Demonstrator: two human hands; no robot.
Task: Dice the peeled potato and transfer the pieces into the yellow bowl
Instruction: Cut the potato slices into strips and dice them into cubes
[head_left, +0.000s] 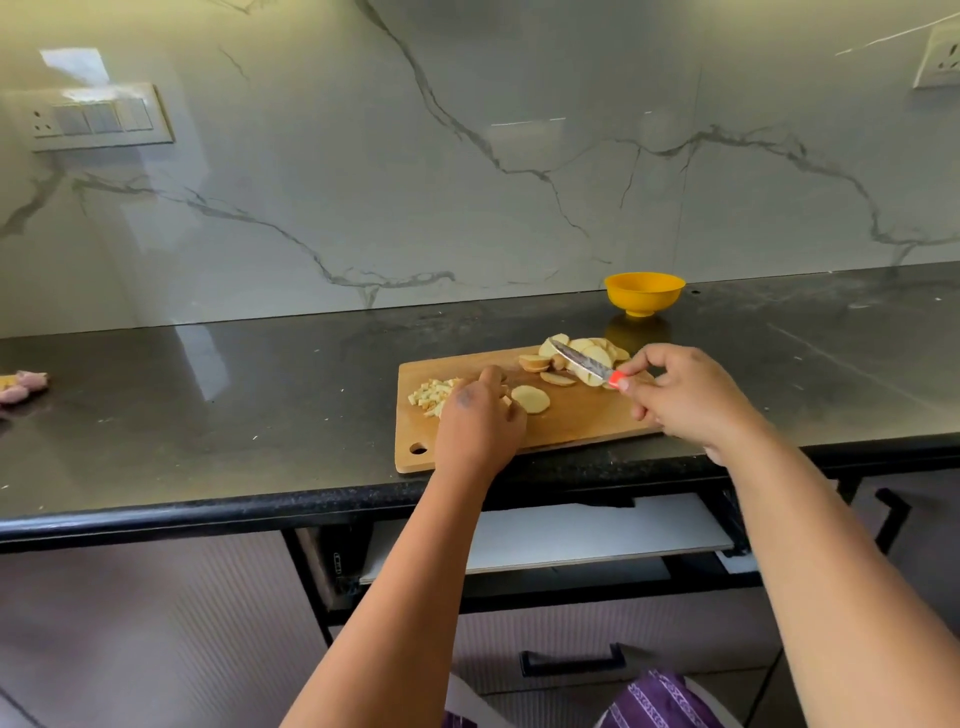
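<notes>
Still dicing: right hand (680, 400) holds knife (582, 362) (mid-frame), left hand (480, 421) pinches a slice (531, 399); next, cut it w/ care.

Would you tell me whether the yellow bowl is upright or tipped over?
Upright. The yellow bowl stands on its foot on the black counter, rim level and facing up, behind the cutting board. Its contents cannot be seen.

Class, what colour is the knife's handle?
Orange-red, on the knife handle; head view.
</notes>
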